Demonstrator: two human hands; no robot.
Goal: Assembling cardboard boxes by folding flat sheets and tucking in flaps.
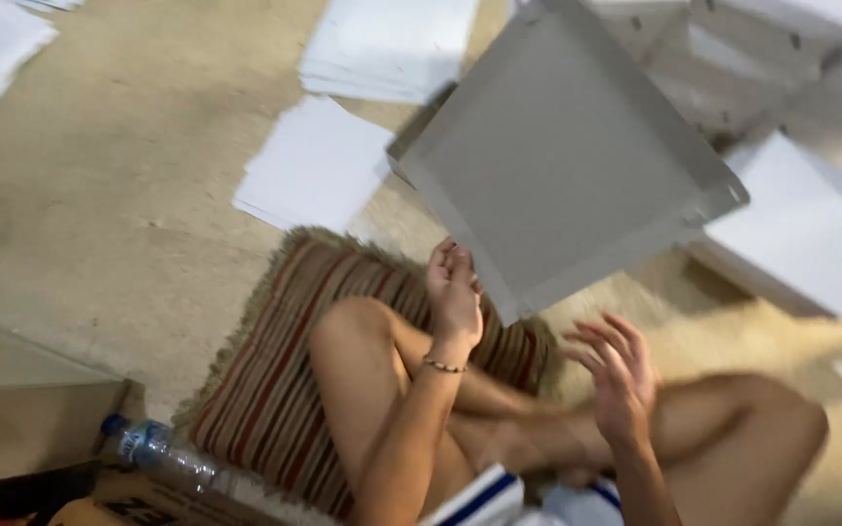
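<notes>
Left hand (454, 292) grip clamped on grey tray (562, 156) (tilted); right hand (616, 375) fingers apart, nr it.

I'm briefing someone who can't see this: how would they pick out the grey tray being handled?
Start at the striped rug where the person sits. Just above it, the left hand grips the grey tray at its lower edge. Unlike the flat white paper stacks around, it is grey, has raised rims, and is tilted in the air.
</notes>
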